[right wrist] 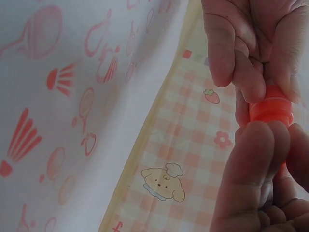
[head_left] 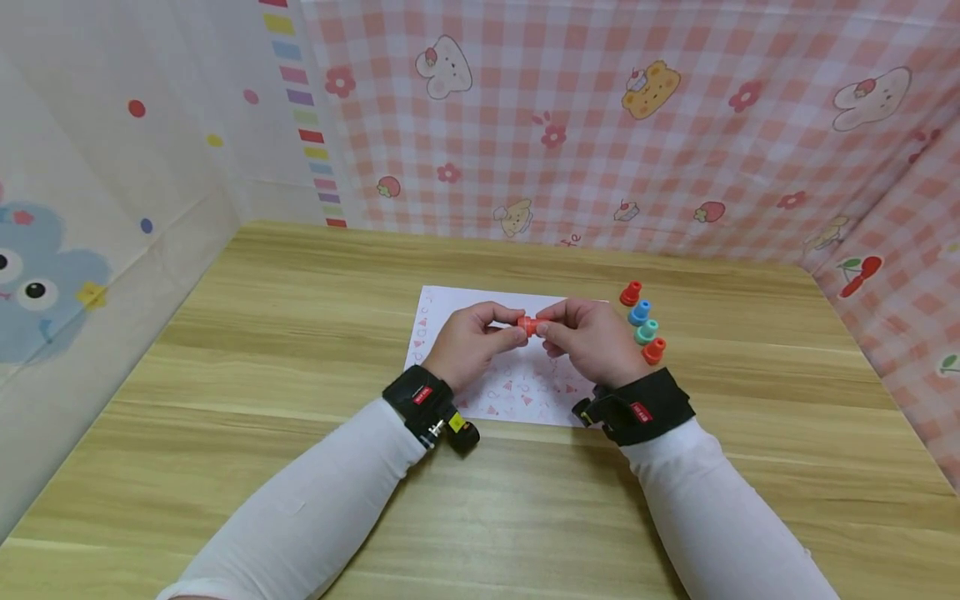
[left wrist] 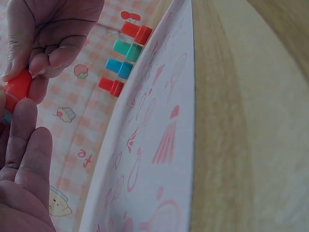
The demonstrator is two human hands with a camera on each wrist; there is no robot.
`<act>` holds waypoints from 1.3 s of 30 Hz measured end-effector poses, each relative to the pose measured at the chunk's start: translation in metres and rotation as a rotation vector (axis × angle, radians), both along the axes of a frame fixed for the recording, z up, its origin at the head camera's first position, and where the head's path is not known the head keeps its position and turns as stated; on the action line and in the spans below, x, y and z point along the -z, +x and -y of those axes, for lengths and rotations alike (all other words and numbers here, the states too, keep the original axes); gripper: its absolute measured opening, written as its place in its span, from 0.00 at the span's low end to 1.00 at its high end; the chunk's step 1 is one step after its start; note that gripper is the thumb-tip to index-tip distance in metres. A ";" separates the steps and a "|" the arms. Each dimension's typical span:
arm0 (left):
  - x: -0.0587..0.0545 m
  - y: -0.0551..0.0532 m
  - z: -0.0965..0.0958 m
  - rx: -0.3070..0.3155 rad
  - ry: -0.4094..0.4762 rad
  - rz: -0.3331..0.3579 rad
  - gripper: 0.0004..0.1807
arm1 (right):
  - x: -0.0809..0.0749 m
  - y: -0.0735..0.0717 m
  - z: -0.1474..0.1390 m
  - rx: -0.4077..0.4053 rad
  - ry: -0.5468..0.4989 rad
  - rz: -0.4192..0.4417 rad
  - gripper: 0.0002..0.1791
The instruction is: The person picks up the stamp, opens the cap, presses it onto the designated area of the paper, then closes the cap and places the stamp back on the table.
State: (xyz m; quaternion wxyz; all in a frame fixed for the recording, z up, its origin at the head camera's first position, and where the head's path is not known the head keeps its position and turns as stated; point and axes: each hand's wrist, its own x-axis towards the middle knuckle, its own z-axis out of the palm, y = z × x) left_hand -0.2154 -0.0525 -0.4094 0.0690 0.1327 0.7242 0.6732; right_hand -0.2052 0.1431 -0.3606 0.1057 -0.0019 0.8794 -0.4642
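Observation:
Over a white sheet of paper, both hands meet at a small red stamp. My left hand pinches one end of it between thumb and fingers, and my right hand pinches the other end. In the right wrist view the ridged red body of the stamp shows between the fingertips of both hands. The left wrist view shows part of the stamp, the rest hidden by fingers. Red prints of shuttlecocks and rackets cover much of the paper.
Right of the paper stand several more stamps in a slanting row: a red stamp, a blue stamp, a teal stamp and another red stamp. Patterned cloth hangs behind the wooden table and at its sides.

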 end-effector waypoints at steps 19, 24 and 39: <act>-0.005 0.002 -0.003 0.013 -0.009 -0.020 0.23 | -0.009 0.004 -0.009 0.020 -0.017 -0.111 0.12; -0.007 0.003 -0.002 -0.027 -0.046 -0.034 0.24 | -0.022 0.002 -0.026 0.092 0.067 -0.216 0.14; -0.010 0.004 0.000 -0.037 -0.394 -0.146 0.38 | -0.041 -0.029 -0.128 0.188 0.402 -0.272 0.20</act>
